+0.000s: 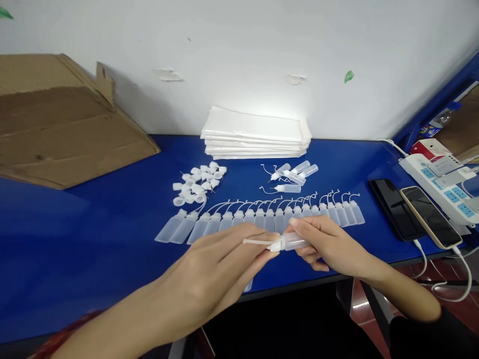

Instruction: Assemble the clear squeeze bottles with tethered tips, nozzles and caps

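Near the table's front edge, my right hand (331,243) is closed around the body of a small translucent squeeze bottle (294,242), its neck pointing left. My left hand (220,271) pinches the white cap (276,245) at the bottle's neck, and a thin strap sticks out leftward over the fingers. Whether the cap is fully seated, I cannot tell. Behind my hands lies a row of similar bottles (228,219) with straps. Further back is a heap of loose white caps (196,182). To its right lie several bottles with needle-tipped caps (290,188).
A stack of white padded envelopes (256,134) stands against the wall. A cardboard box (71,124) is at the left. Two phones (396,209) with charging cables lie at the right, beside a white power strip (445,187). The blue table (93,239) ends just below my hands.
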### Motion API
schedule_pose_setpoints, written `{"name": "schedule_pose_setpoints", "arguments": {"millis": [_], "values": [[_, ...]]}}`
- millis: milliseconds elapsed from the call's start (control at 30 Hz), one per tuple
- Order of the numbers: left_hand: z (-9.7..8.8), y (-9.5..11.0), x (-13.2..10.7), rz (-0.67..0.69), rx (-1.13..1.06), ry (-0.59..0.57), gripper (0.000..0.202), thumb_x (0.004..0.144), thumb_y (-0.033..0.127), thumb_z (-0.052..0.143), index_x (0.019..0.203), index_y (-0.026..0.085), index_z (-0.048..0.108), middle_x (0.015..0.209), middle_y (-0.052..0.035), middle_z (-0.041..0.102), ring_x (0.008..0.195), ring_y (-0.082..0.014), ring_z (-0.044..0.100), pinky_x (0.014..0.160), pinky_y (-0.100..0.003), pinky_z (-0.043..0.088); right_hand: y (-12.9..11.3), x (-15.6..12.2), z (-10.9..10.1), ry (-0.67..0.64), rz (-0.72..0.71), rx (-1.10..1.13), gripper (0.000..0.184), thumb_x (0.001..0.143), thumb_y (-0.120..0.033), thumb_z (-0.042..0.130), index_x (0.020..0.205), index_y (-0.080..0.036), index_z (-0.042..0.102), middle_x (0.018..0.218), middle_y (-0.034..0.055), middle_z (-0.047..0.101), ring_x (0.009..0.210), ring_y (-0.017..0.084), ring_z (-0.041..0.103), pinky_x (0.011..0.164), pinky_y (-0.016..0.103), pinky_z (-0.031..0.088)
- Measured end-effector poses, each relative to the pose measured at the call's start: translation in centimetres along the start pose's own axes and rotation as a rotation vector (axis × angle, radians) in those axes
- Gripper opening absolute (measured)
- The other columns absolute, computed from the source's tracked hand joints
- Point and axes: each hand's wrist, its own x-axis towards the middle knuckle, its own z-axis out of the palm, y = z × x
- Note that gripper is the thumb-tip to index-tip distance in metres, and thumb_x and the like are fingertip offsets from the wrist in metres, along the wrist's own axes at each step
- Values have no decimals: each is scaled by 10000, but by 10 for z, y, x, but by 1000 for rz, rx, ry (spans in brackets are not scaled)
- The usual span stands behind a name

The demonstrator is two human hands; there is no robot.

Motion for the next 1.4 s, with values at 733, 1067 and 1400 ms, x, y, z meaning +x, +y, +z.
{"name": "schedule_pose_setpoints", "arguments": {"millis": [733, 1067, 1400], "values": [[7, -6, 3, -37, 114, 23, 154, 912, 146, 547, 938, 214, 682, 834, -37, 733, 781, -189, 708, 691, -285, 585, 7, -1, 5, 177, -280, -194, 303, 949, -470, 513, 840, -187, 522, 569, -77, 422, 475, 81, 394, 445, 218, 323], [-1, -7, 23, -383, -226, -240, 367, 985, 351, 436, 694, 197, 597, 611, 25, 617, 520, -99, 561, 515, -197, 448, 6, 7, -7, 185, -443, -404, 239, 952, -412, 523, 904, -183, 574, 695, -26, 543, 592, 104, 464, 532, 236, 360], [9, -38, 50, -138, 185, -64, 275, 943, 371, 440, 810, 208, 616, 658, -12, 587, 556, -143, 477, 550, -267, 360, -16, 30, -30, 380, -424, -575, 394, 934, -528, 517, 770, -171, 548, 552, -69, 414, 494, 75, 364, 499, 239, 295]]}}
